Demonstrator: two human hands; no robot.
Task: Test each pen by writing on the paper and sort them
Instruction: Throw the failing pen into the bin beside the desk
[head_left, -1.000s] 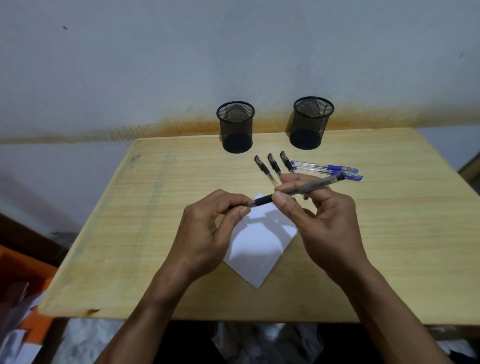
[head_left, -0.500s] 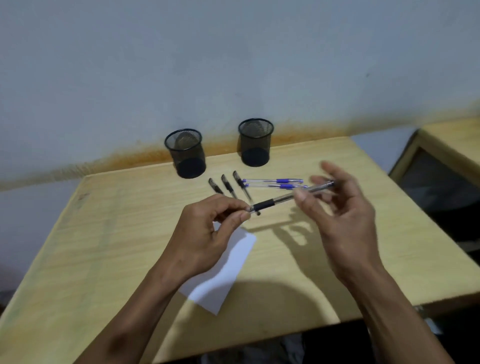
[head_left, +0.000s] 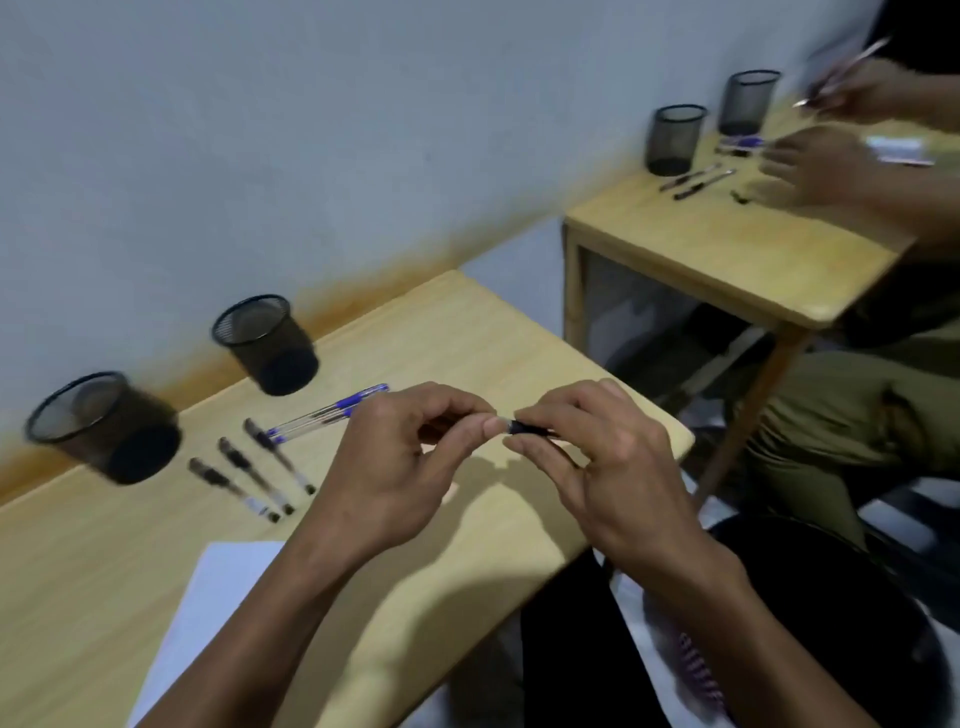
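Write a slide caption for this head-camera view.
Both hands, left hand and right hand, pinch a black-grip pen above the wooden table.

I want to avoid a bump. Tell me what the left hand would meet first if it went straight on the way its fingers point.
The left hand points right, at the right hand. It would first meet that hand's fingertips on the pen both hands pinch; they look almost touching, though depth is unclear.

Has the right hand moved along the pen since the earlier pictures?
Yes. The right hand slid toward the left hand and now pinches the pen right next to it.
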